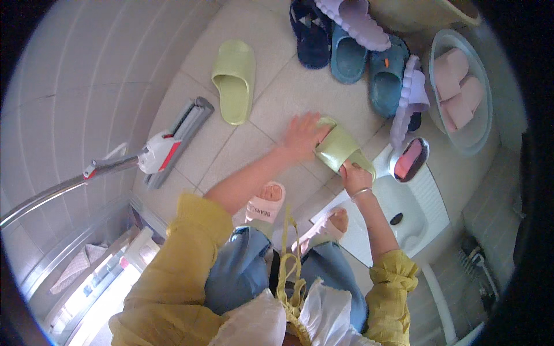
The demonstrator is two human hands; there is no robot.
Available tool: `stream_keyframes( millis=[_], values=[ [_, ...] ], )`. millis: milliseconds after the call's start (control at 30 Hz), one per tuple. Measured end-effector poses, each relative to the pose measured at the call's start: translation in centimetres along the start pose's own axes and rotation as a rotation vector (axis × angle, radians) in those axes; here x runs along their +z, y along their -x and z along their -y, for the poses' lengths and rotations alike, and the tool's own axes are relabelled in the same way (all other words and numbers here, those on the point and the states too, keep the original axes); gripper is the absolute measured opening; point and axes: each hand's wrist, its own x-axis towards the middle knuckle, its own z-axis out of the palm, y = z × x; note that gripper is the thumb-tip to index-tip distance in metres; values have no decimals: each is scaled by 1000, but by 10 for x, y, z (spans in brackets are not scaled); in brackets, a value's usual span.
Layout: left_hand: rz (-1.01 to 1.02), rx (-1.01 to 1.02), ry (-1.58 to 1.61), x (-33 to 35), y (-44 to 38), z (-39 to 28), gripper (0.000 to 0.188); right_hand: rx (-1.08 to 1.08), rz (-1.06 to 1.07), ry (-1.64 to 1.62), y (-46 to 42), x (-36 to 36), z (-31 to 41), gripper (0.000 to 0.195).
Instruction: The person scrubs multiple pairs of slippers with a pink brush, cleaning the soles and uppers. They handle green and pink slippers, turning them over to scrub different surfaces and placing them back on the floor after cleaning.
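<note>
A light green slide slipper (339,149) is tilted above the tiled floor, with my right hand (357,177) gripping its heel end. The thumb lies near the foot opening. My left hand (303,135), slightly blurred with its fingers apart, is at the slipper's toe end; whether it presses on it I cannot tell. The other green slipper (236,82) lies on the floor, farther forward and to the left. Just right of my right hand is a small oval white-rimmed container (427,151) with a pink thing (408,160) inside, on the squat toilet's edge.
A white squat toilet (407,194) is set into the floor on the right. Beyond it stands a translucent basin (487,99) with pink slippers (458,93). Dark, blue and lilac slippers (350,56) crowd the far side. A sponge mop (177,142) leans at the left.
</note>
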Motion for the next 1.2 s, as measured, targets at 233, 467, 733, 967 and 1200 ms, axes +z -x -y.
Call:
stream_keyframes(
  millis=[233, 467, 733, 967, 1200],
  values=[
    [-219, 117, 5, -20, -10, -14, 74, 30, -93, -88, -44, 2, 40, 28],
    [-298, -43, 188, -4, -16, -17, 71, 74, -5, 6, 90, 21, -38, 47],
    [-296, 114, 186, -28, -32, -4, 69, 276, -429, -768, 47, -1, -18, 41],
    [-102, -29, 390, -14, 26, -20, 64, 472, -307, -1324, 55, 30, -7, 40],
    [-55, 145, -150, 24, 8, -18, 58, 272, -374, -1317, 35, 66, 33, 39]
  ],
)
